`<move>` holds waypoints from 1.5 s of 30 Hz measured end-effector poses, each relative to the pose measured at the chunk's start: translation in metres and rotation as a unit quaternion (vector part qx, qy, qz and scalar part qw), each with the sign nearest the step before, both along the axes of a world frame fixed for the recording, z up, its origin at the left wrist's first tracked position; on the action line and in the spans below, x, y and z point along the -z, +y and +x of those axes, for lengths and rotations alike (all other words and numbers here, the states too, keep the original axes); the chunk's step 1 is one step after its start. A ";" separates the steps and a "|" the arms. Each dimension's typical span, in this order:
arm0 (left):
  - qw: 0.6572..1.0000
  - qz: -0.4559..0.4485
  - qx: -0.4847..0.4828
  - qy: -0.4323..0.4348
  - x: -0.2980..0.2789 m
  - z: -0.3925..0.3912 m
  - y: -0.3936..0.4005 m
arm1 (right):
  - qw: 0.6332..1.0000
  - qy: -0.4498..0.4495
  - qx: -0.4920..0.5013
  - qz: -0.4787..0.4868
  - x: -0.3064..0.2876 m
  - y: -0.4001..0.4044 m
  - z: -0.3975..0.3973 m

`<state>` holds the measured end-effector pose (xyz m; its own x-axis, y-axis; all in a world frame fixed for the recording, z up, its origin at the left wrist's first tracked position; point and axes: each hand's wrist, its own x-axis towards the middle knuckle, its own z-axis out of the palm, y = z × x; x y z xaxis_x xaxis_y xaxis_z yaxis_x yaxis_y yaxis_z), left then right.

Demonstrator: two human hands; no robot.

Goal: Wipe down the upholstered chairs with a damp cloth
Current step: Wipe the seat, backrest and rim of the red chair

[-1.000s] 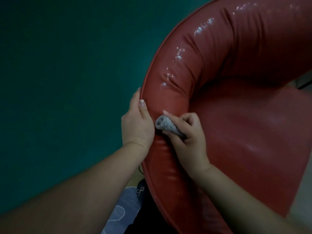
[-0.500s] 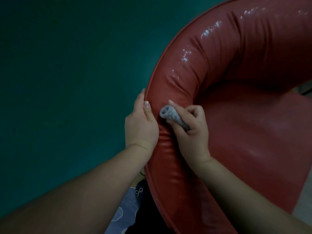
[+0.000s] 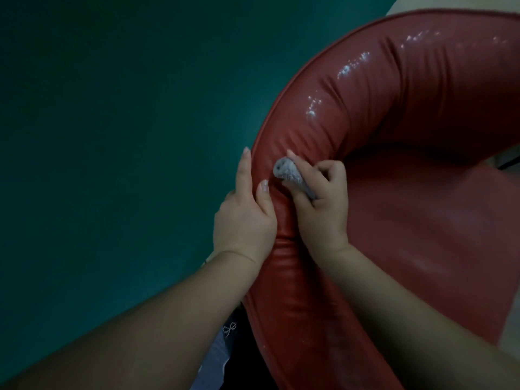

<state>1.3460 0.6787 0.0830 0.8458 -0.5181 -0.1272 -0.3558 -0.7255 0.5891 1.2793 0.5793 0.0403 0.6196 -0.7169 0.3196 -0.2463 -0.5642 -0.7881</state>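
Both hands sit a little farther up the padded rim than they did a second ago, and the shiny streaks on the curve ahead look nearer the hands. Nearest the camera, two bare forearms reach in from the bottom edge, with a scrap of patterned fabric [image 3: 222, 344] showing between them. Just beyond, the left hand [image 3: 245, 220] rests on the outer side of the rim, its fingers straight and close together along the edge and its thumb pressed on top of the roll. Beside it, almost touching, the right hand [image 3: 319, 198] curls round the one cloth [image 3: 291, 177], a small pale wad twisted into a stubby roll whose blunt end pokes out past the forefinger and presses into the crease of the rim. I judge the cloth soft, light and limp, best kept bunched tight in the fist as it is so that a firm end meets the surface. One chair [image 3: 408, 192] is in view, red and smooth like vinyl, its padding dented under the thumb; it probably gives under pressure and turns slick where wet, so bracing the rim from outside makes sense. Farther along, the curved back glistens with damp patches, and behind everything lies a dark green floor [image 3: 112, 136].
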 end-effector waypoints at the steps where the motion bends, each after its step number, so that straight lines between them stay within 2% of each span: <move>1: 1.000 0.000 -0.002 0.001 0.000 0.001 0.000 | 1.000 0.004 0.001 -0.001 -0.001 -0.006 0.003; 8: 1.000 -0.006 -0.010 -0.004 0.004 0.001 -0.002 | 0.993 0.014 0.037 -0.112 -0.011 -0.067 0.059; 10: 1.000 -0.008 -0.014 -0.007 0.005 0.000 -0.001 | 0.995 0.003 0.048 -0.084 -0.009 -0.063 0.057; 13: 1.000 -0.015 -0.013 0.001 0.004 0.000 0.000 | 0.999 -0.011 0.044 0.005 -0.004 -0.040 0.038; 17: 1.000 -0.014 -0.005 0.000 0.003 0.000 -0.001 | 1.000 0.005 -0.002 -0.001 -0.001 -0.008 -0.002; 23: 1.000 -0.008 -0.013 -0.009 0.004 0.000 -0.001 | 0.996 0.014 0.067 -0.051 -0.017 -0.063 0.060; 26: 1.000 -0.004 -0.011 -0.016 0.005 0.001 -0.001 | 0.995 0.001 0.097 -0.020 -0.019 -0.072 0.072; 31: 1.000 0.005 -0.009 -0.009 0.004 0.001 -0.001 | 0.999 0.018 0.011 0.050 -0.010 -0.024 0.014; 35: 1.000 0.013 -0.012 0.005 0.000 0.000 -0.001 | 0.992 0.059 0.002 0.108 -0.009 -0.002 -0.021; 41: 0.999 -0.002 0.013 0.044 -0.010 0.002 0.001 | 0.973 0.084 0.059 0.206 -0.034 -0.009 -0.022; 45: 0.993 0.056 0.086 0.066 -0.017 0.023 0.006 | 0.964 0.060 0.134 0.222 -0.047 -0.008 -0.018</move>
